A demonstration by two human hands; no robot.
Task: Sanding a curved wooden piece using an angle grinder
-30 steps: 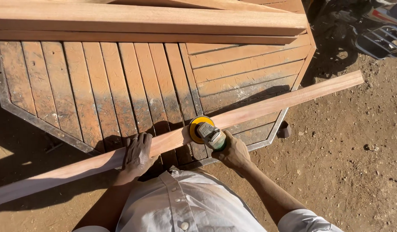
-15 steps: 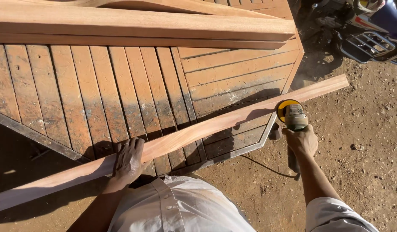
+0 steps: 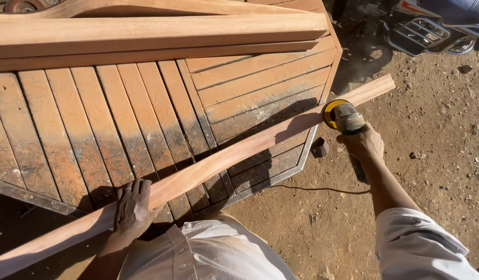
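A long, slightly curved reddish wooden strip (image 3: 234,153) runs diagonally from bottom left to upper right across a slatted wooden panel (image 3: 94,124). My left hand (image 3: 131,207) presses flat on the strip near its lower left part. My right hand (image 3: 361,144) grips a grinder with a yellow disc guard (image 3: 342,115), and the disc touches the near edge of the strip close to its right end. A thin black cord (image 3: 322,189) trails from the tool over the dirt.
Thick wooden beams (image 3: 156,33) lie across the far side of the panel. Part of a motorcycle (image 3: 436,26) stands at the top right. A small wooden block (image 3: 319,148) sits under the panel's corner. Bare dirt ground (image 3: 436,129) spreads to the right.
My right hand has slid the grinder along the strip from near my body out toward its right end. My left hand has stayed pressed on the strip.
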